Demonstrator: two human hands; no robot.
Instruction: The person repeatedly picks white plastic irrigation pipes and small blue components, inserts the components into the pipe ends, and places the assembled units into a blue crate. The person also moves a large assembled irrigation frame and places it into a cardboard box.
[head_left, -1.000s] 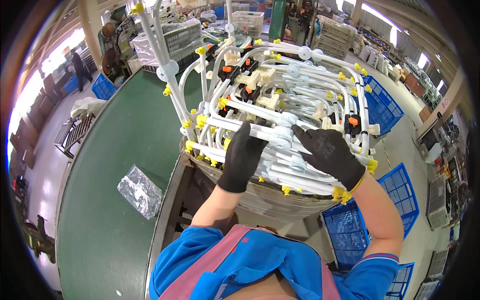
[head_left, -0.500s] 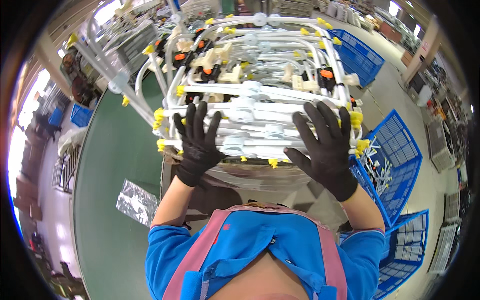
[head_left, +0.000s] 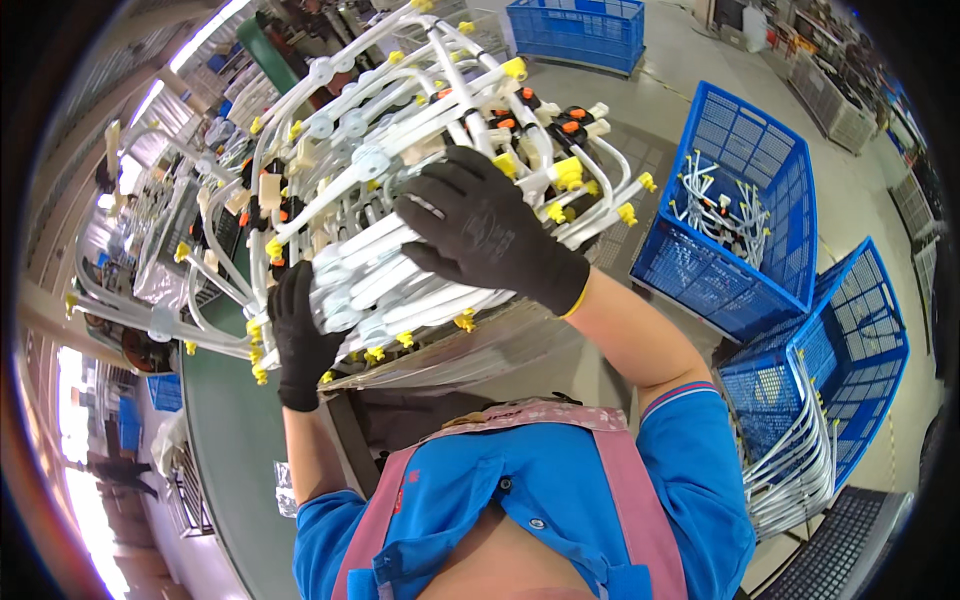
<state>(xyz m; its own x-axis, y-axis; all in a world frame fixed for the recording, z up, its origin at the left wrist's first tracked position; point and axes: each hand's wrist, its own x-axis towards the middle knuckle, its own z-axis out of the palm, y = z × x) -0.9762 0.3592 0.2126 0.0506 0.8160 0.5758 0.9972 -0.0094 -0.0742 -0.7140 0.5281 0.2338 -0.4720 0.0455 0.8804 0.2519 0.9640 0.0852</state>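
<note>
A tall stack of white tubular frames [head_left: 375,240] with yellow end fittings and pale round joints lies in front of me. My left hand [head_left: 303,335], in a black glove, rests against the near left end of the stack. Its fingers stretch upward and its thumb points right, along the tubes. My right hand [head_left: 490,225], gloved alike, reaches over the stack's right part. Its fingers lie apart across the white tubes, thumb nearer me, with a bit of white tube showing between them. Black and orange clips and cream blocks sit among the frames.
A blue crate [head_left: 740,230] with small white parts stands at right. Nearer, another blue crate [head_left: 840,330] has bent white tubes [head_left: 795,460] beside it. One more blue crate [head_left: 590,35] stands at the back. A green tabletop [head_left: 235,420] lies at left.
My view has turned, so the stack now sits slanted and farther left. My right hand has moved from the stack's right end inward over the tubes. My left hand remains at the left end.
</note>
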